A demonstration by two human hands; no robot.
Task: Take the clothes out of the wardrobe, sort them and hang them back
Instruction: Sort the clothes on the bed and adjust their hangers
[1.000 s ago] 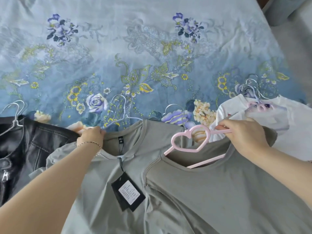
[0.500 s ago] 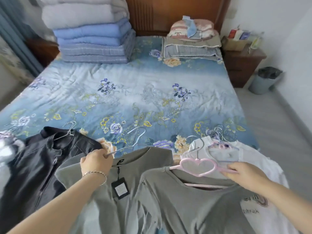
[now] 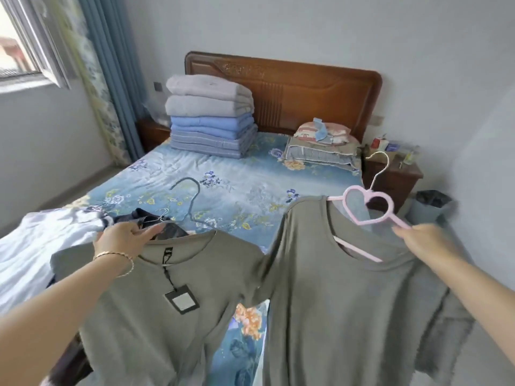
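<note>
A person stood at the near end of a flower-print bed (image 3: 245,176) holding two grey T-shirts up side by side, clear of the covers. The left hand (image 3: 125,240) gripped the left shirt (image 3: 195,274) at its neckline, where the hook of a dark hanger (image 3: 195,199) rose toward the far side. A price tag (image 3: 181,302) dangled from the collar. The right hand (image 3: 426,240), blurred, appeared to pinch the arm of a pink hanger (image 3: 367,208) just below its heart-shaped top, carrying the right shirt (image 3: 348,316). Both shirts hung neck up and hem down, their long axes near vertical and their flat sides toward the camera. The pink hanger sat tilted, with its hook leaning far and right. The shirts looked light, soft and limp, likely to slide off a tipped hanger, so the hanger neck under the hook seemed the surest hold. Folded blankets (image 3: 209,121) were stacked at the far end.
</note>
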